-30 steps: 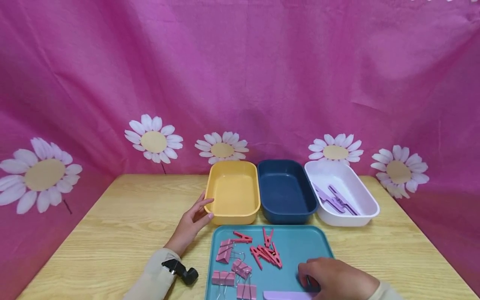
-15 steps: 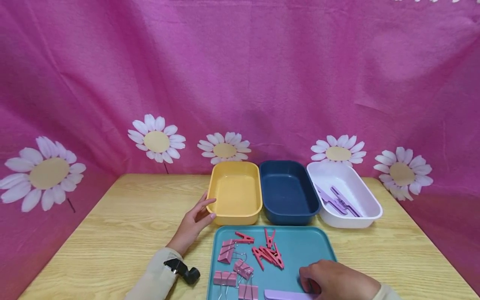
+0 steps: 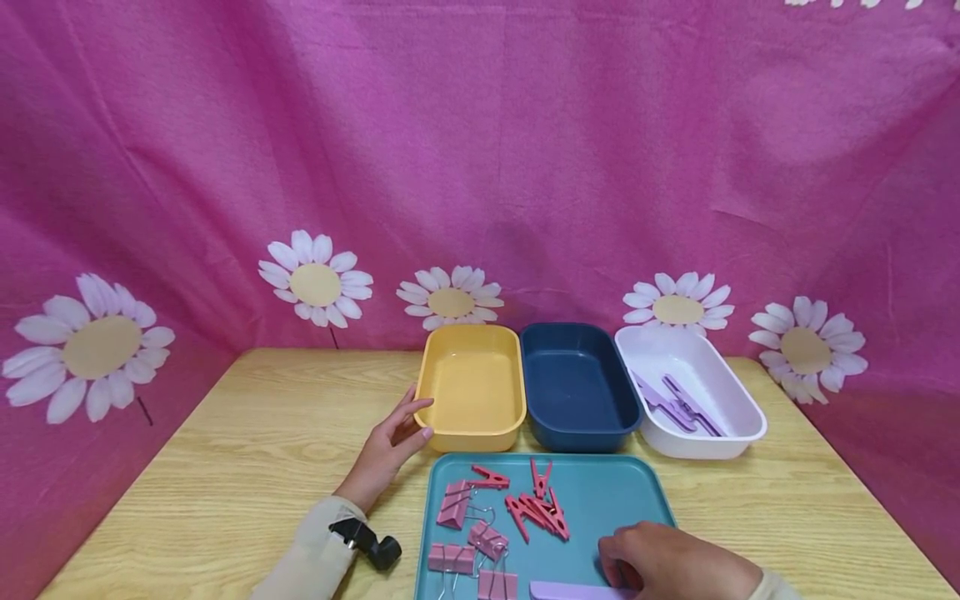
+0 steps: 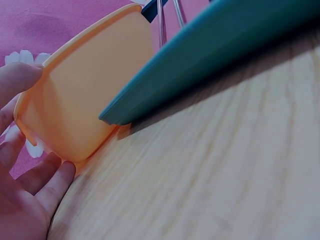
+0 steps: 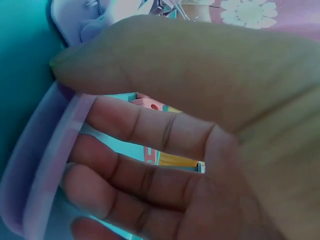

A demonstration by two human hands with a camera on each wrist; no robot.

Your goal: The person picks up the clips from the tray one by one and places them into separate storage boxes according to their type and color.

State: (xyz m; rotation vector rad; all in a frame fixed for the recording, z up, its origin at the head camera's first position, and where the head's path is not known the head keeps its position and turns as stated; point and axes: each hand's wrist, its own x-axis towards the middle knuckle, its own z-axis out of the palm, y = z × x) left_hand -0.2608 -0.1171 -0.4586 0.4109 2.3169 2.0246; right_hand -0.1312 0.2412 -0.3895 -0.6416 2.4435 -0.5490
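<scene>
My left hand (image 3: 386, 450) rests at the left side of the yellow bin (image 3: 472, 392), fingers loosely extended, fingertips at its rim and wall. In the left wrist view the fingers spread along the bin's outer wall (image 4: 95, 85). Low over the teal tray (image 3: 615, 492), my right hand (image 3: 675, 558) pinches a long lilac hair clip (image 3: 573, 591) between thumb and fingers. The right wrist view shows the clip's two flat arms (image 5: 45, 165) slightly apart at the near end. Red clothespins (image 3: 540, 512) and pink binder clips (image 3: 452, 558) lie on the tray's left half.
A navy bin (image 3: 577, 383) stands between the yellow bin and a white bin (image 3: 712, 367), which contains lilac hair clips (image 3: 693, 406). The bins line the back of the wooden table (image 3: 300, 417), just behind the tray. A pink flowered cloth (image 3: 480, 167) hangs behind them.
The head view has shifted slightly, moving everything a little to the right and down. Both hands keep the same places and grips.
</scene>
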